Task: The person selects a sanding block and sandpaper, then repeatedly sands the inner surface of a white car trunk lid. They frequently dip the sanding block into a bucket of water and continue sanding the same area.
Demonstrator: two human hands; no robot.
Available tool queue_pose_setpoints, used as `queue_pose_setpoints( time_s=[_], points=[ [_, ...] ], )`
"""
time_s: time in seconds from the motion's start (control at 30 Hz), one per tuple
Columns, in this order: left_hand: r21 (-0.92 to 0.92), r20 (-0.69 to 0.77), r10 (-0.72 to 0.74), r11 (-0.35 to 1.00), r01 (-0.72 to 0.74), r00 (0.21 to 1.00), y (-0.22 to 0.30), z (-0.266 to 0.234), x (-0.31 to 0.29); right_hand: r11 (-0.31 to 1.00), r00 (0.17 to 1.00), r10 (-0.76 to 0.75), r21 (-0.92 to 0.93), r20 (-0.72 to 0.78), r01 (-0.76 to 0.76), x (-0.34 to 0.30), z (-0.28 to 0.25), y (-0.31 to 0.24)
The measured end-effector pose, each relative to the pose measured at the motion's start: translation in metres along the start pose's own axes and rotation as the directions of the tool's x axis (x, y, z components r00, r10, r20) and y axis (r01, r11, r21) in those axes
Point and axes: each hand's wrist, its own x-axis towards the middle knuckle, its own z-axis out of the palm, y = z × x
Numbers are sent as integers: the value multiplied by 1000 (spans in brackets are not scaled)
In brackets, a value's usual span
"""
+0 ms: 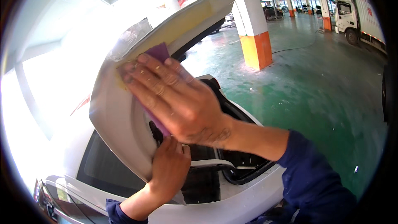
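Note:
The raised trunk lid (114,108) of a white car slants across the middle, with a yellowish filler patch (188,27) along its upper part. My right hand (178,101) lies across the lid with its fingers stretched out, pressing a purple sandpaper sheet (159,52) to the surface. A strip of the sheet also shows below the palm; the rest is hidden under the hand. Lower down, my left hand (171,164) curls its fingers at the lid's inner edge, just under the sheet's lower end. Its fingertips are partly hidden.
Below the lid lies the open trunk (201,184), rimmed by a black seal. The rear window (107,166) is at the left. A white and orange pillar (255,45) stands on the green floor (306,95) beyond, and a white truck (358,16) is parked far right.

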Motion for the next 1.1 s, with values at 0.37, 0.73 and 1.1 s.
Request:
queue_pose_setpoints(
  time_s=[0.37,0.73,1.1],
  points=[
    [47,-80,21,999,-18,997,0,7,4,984,984,149,-86,-101,-158,0,-12,5],
    [11,-9,27,1000,-27,1000,2,-2,6,978,962,200,-16,-187,-206,8,-18,-1],
    [38,1,16,999,-16,1000,2,1,4,975,967,201,-59,-159,-213,3,-19,11]
  ],
)
